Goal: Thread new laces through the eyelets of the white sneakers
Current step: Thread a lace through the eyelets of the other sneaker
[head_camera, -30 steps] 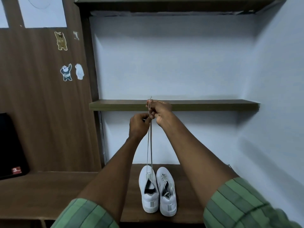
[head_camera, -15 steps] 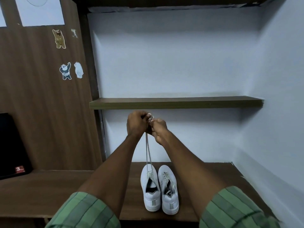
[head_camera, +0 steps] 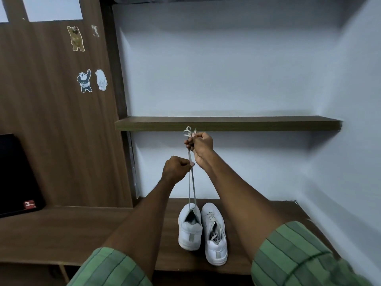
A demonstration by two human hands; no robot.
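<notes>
Gripping bunched lace [head_camera: 190, 174] ends up high, right hand [head_camera: 201, 144], left hand [head_camera: 175, 169] pinching both strands lower, lace running to left sneaker [head_camera: 189, 230], beside right sneaker [head_camera: 215, 236], near desk [head_camera: 61, 230] front edge

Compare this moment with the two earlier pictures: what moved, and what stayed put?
The hands have separated: the right hand rose with the bunched lace ends, while the left hand dropped and pinches the lace lower down. Both strands still run up from the left sneaker. Both sneakers stay on the desk.
</notes>
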